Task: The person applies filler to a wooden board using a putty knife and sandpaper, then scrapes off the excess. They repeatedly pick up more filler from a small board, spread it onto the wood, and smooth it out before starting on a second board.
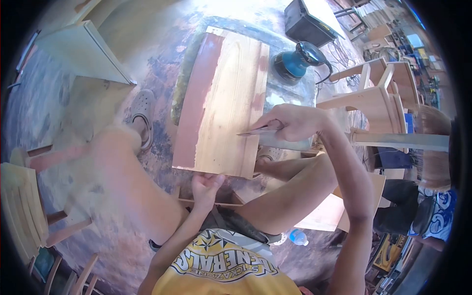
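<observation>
A pale wooden board (pixel 226 103) lies in front of me, with a wide reddish-brown coating strip down its left side and smaller patches on the right edge. My left hand (pixel 205 187) is closed on the board's near edge, thumb on top and fingers hidden beneath. Over the board's right side, my right hand (pixel 297 122) is closed around a thin pointed metal blade (pixel 253 132). The blade's tip is at or just above the bare wood; contact cannot be told. The blade's handle is hidden in the fist.
A blue sander (pixel 292 64) with a cord rests right of the board on a worn work surface (pixel 297 98). A black box (pixel 312 22) stands behind it. Wooden chairs (pixel 378 91) crowd the right, and a pale panel (pixel 83 54) stands at left. A bottle (pixel 298 237) lies below.
</observation>
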### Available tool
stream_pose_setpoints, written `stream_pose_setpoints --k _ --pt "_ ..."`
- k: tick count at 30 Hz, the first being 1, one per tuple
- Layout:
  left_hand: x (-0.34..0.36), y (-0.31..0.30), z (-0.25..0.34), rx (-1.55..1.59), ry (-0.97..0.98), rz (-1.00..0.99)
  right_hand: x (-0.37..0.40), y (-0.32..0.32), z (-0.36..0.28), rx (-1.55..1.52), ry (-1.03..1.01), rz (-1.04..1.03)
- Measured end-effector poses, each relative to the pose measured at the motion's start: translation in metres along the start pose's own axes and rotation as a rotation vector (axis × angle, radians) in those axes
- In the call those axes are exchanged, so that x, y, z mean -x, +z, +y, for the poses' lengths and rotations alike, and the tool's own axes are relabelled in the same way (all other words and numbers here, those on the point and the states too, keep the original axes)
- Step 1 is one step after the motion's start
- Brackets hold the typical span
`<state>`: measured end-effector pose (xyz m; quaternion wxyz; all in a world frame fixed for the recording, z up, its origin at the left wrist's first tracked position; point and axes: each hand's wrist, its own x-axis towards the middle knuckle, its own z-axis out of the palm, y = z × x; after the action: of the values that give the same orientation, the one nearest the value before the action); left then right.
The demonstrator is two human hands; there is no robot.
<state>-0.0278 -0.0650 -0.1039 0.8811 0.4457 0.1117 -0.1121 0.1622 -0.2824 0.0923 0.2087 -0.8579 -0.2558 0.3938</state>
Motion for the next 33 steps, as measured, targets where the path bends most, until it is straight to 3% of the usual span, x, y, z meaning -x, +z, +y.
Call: stream_pose_setpoints --k 2,3,5,6,8,9,11,20,26,31,33 --pt "0.004 0.004 0.018 0.161 0.020 0.052 0.001 0.004 0.006 -0.133 -0.211 0.138" --pt "0.004 0.005 0.025 0.181 0.010 0.038 0.003 -0.003 0.003 -0.140 -0.217 0.143" --pt "0.000 0.001 0.016 0.119 0.060 0.053 0.006 -0.031 -0.003 -0.430 0.048 0.291" --pt "-0.005 -0.001 0.007 0.070 0.110 0.068 -0.004 -0.034 0.007 -0.431 0.037 0.291" --pt "-0.008 -0.003 -0.002 0.004 0.110 0.130 -0.037 -0.029 0.039 -0.991 -0.008 0.740" --pt "-0.007 -0.001 -0.001 0.031 0.119 0.158 -0.052 -0.030 0.046 -0.984 -0.017 0.735" --pt "-0.005 -0.003 0.008 0.057 0.136 0.180 -0.080 -0.032 0.072 -1.000 0.082 1.002" --pt "0.015 -0.038 0.034 -0.021 0.129 0.198 -0.140 -0.071 0.091 -0.524 0.269 0.882" --pt "0.015 -0.032 0.041 -0.042 0.104 0.199 -0.152 -0.088 0.101 -0.625 0.200 0.814" --pt "0.017 -0.033 0.040 -0.067 0.135 0.203 -0.157 -0.098 0.103 -0.530 0.217 0.818" --pt "0.017 -0.032 0.038 -0.063 0.117 0.222 -0.167 -0.100 0.099 -0.337 0.155 0.790"
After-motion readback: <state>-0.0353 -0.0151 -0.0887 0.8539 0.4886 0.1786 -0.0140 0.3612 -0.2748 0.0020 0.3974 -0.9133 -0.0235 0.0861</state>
